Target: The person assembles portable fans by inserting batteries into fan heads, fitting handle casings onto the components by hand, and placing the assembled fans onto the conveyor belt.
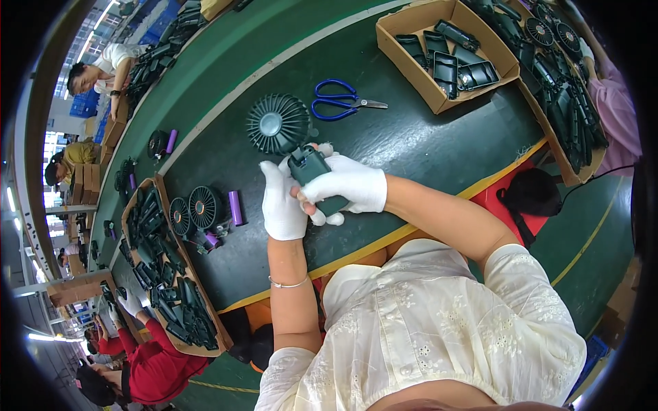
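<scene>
A dark green handheld fan is between my two white-gloved hands, its round ribbed head point(279, 124) pointing away from me and its handle point(310, 165) toward me. My left hand point(282, 205) supports the handle from the left, thumb raised beside it. My right hand point(351, 185) wraps over the handle from the right, with bare fingertips showing through the glove near its lower end. Just beyond the hands lies a pair of scissors point(343, 101) with blue grips, blades to the right. Glove and fingers cover part of the handle.
To the left lie two fan heads point(205, 207) with wires and a purple cylindrical battery point(236, 207). A long cardboard box point(163, 198) of dark parts borders them. At the far right, another cardboard box point(439, 104) holds casings. Co-workers sit at the left and right.
</scene>
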`<state>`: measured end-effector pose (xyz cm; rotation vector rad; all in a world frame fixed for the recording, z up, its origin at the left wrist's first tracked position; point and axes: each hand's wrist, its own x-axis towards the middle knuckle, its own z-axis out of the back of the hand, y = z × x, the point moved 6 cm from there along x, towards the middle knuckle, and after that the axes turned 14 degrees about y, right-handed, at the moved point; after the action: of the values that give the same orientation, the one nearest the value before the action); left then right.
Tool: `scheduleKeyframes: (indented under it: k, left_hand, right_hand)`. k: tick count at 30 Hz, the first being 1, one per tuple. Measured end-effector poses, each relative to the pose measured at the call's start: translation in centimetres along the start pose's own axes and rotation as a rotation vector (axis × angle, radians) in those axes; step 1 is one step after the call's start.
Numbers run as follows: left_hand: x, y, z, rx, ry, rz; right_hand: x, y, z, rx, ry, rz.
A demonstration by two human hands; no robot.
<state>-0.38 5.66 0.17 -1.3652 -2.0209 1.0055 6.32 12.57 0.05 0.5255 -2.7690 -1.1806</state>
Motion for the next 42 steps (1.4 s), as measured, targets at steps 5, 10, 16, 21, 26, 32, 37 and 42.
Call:
scheduleKeyframes:
  k: [5, 10, 16, 21, 26, 32, 37, 42]
  left_hand:
    - [0.2, -0.9, 0.4, 0.419, -0.018, 0.031]
    - [0.7, -0.9, 4.7, 0.101, -0.269, 0.003]
    - [7.2, -4.0, 7.3, 0.375, -0.348, 0.14]
    - [11.0, -17.8, 16.1, 1.001, -0.742, -0.361]
    - [14.0, -6.8, 4.1, 1.329, -0.264, -0.306]
    - [9.1, -4.8, 5.4, 1.819, -0.26, -0.272]
    - [7.9, -6.2, 10.3, 1.109, -0.663, -0.357]
    - [8.8, -6.5, 8.2, 1.223, -0.613, -0.334]
  right_hand:
    - [-0.6, 0.8, -0.2, 0.051, -0.007, 0.096]
    - [-1.8, 1.8, 1.0, -0.892, -0.277, -0.093]
    - [-15.2, 9.6, -2.2, -1.577, -0.967, 0.537]
    - [-20.4, 11.3, 1.3, -1.655, -1.359, 0.184]
    - [-23.8, 11.0, 5.7, -1.903, -1.229, 0.271]
    - [-14.9, 12.9, 4.3, -1.943, -0.823, 0.369]
    - [-6.4, 14.9, 7.0, -1.727, -0.426, 0.541]
    - [-5.3, 25.5, 13.5, -1.933, -0.863, 0.562]
